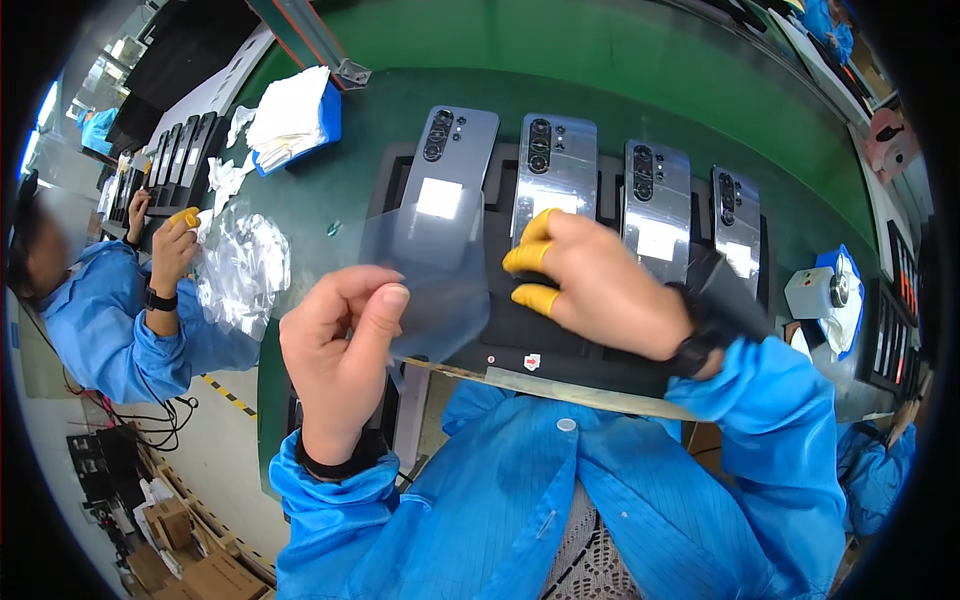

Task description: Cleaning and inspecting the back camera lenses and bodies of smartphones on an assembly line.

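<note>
Left grip (pixel 343 340) pinches clear film (pixel 447 312); touch just its edge. Can't tell if right grip (pixel 600 285), by a phone (pixel 556 178), holds anything.

Phone backs (pixel 575 170) look glossy and smooth, the tray (pixel 545 338) matt, the film (pixel 440 310) clear, smooth plastic

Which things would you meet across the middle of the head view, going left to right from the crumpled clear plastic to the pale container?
Crumpled clear plastic, left hand, first phone, second phone, third phone, fourth phone, pale container.
</note>
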{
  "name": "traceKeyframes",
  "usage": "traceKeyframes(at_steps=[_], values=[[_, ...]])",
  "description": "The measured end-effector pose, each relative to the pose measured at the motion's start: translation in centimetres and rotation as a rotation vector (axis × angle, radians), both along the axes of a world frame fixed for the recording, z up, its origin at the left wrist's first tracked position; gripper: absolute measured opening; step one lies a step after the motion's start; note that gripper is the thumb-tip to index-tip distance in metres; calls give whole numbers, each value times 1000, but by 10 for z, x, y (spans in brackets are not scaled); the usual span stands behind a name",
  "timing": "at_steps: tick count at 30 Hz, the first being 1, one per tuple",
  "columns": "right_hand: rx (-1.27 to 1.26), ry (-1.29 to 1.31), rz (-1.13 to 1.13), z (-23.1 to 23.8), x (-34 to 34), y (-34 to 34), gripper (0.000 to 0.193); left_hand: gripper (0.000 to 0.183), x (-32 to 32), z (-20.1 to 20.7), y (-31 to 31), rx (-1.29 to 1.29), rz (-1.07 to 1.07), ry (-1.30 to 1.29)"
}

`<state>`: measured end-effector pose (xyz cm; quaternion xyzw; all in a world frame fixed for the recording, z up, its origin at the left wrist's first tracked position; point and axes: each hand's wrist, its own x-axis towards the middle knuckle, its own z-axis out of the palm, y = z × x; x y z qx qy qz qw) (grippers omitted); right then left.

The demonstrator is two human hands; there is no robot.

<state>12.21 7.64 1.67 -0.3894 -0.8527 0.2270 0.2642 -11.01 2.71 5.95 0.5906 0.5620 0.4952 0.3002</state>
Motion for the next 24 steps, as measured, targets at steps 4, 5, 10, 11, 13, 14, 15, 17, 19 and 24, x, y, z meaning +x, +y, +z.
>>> traceKeyframes(at_steps=[4,5,10,11,13,14,15,17,19,24], values=[[181,-94,-4,-24,-7,-3,15,9,-6,-2,3,-68,-316,40],[215,-102,-2,-28,-8,-2,13,8,-5,-2,6,-33,-393,95],[282,-90,-48,-34,-12,-2,15,8,4,-14,15,28,-587,231],[249,-57,-68,-32,-14,-3,16,8,8,-17,15,3,-632,223],[206,-47,-78,-31,-13,-4,20,9,14,-17,16,-55,-691,232],[213,-51,-84,-30,-12,-3,20,9,16,-18,17,-47,-696,232],[218,-71,-67,-31,-12,-3,20,9,18,-19,17,-56,-716,227],[273,-86,-61,-35,-11,-3,18,8,21,-20,18,-55,-758,223],[214,-92,-68,-32,-9,-4,19,7,20,-20,19,-95,-778,225],[-166,33,-183,-22,0,4,19,6,31,-29,18,-121,-770,195]])
